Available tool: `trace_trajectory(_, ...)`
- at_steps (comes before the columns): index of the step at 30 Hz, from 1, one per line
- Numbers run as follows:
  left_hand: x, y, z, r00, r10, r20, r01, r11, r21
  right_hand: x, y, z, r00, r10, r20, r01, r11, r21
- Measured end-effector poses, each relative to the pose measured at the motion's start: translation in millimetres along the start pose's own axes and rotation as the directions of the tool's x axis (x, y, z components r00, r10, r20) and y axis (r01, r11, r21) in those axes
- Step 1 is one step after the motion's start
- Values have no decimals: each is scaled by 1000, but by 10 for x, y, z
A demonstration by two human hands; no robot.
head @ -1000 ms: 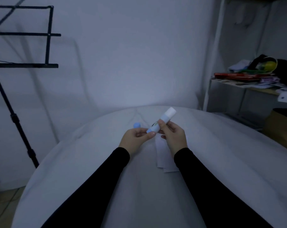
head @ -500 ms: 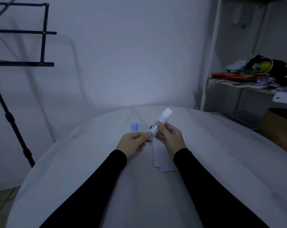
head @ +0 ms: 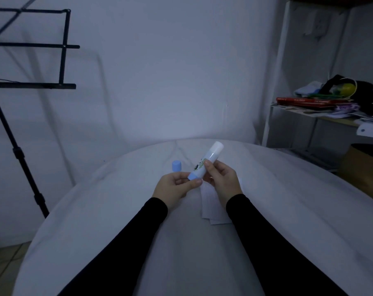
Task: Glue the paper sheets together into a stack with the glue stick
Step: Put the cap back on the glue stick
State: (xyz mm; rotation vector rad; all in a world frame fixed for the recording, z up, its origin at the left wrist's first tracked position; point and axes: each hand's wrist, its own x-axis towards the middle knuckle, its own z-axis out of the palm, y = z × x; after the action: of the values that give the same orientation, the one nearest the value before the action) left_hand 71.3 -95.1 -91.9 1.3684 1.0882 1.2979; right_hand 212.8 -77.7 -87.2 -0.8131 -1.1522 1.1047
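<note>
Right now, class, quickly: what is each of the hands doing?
Left hand: pinches the blue base end of the glue stick.
Right hand: grips the glue stick's body, uncapped end pointing up and away.

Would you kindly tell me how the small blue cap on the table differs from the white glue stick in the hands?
The small blue cap stands alone on the white tablecloth; the white glue stick is held tilted above it by the left hand and right hand. The cap is short, the stick long. Both show light blue.
</note>
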Motion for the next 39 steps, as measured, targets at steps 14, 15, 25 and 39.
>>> trace_trajectory(14, -26, 29, 28, 983, -115, 143, 141, 971, -192, 20, -6, -15, 999, -9, 37, 4, 993, 116)
trace_trajectory(15, -18, 18, 16, 988, -84, 129, 104, 981, -163, 24, 10, -22, 1000, -10, 25, 8, 995, 101)
trace_trajectory(25, -9, 2, -32, 1000, 30, -4, -29, 995, 98, 17, -2, -5, 1000, -17, 10, 17, 998, -53)
trace_trajectory(39, -8, 23, -123, 977, -74, 200, 78, 997, -11, 29, -34, -24, 994, 14, 104, -9, 999, -48)
